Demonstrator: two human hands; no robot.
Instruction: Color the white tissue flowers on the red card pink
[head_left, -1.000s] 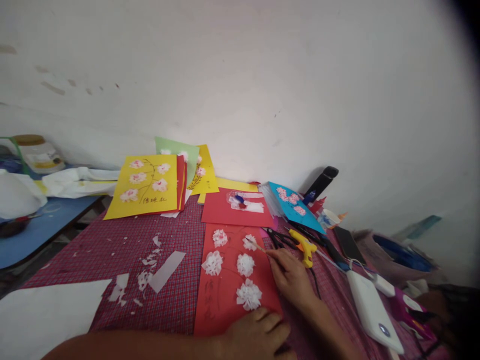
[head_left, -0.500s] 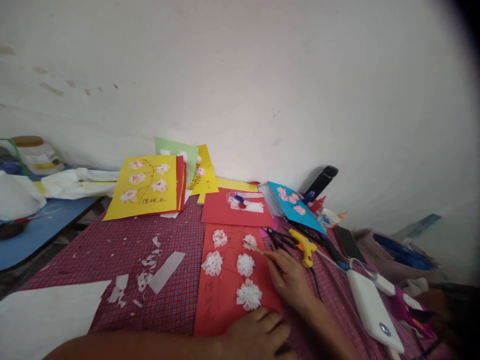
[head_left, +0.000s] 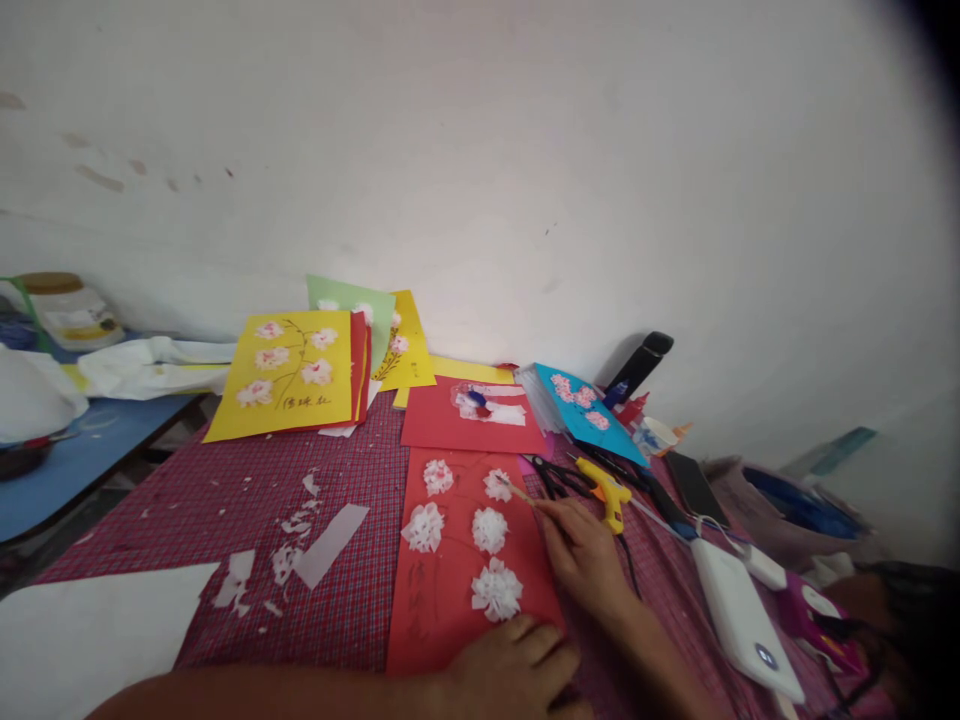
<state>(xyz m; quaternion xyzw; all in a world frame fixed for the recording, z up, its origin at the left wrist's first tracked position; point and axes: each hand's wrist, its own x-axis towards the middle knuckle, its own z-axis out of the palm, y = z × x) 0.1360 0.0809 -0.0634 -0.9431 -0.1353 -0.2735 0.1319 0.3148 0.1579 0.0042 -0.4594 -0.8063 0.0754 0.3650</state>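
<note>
A sheet of red paper (head_left: 450, 620) lies upright before me, with several crumpled white paper flowers on it. In my right hand (head_left: 581, 550) a thin paintbrush (head_left: 519, 491) is pinched, its far end at the upper right flower (head_left: 497, 484). That flower and the upper left one (head_left: 438, 477) show pink touches; the lower right flower (head_left: 496, 590) is plain white. My left hand (head_left: 517, 665) rests flat on the sheet's lower right part, just below that white flower, fingers stretched out. Dark writing runs down the sheet's lower left.
Another red sheet (head_left: 424, 425) carries a white tissue with blue and red stains. Right of it lie a blue card (head_left: 622, 440), black scissors (head_left: 551, 475), a yellow glue gun (head_left: 609, 490) and a white power bank (head_left: 742, 620). Paper scraps (head_left: 330, 545) and a yellow card (head_left: 322, 335) are leftward.
The paintbrush and my right hand have shifted very slightly, with the tip still at the upper right flower. My left hand stays in place; the view has moved a little.
</note>
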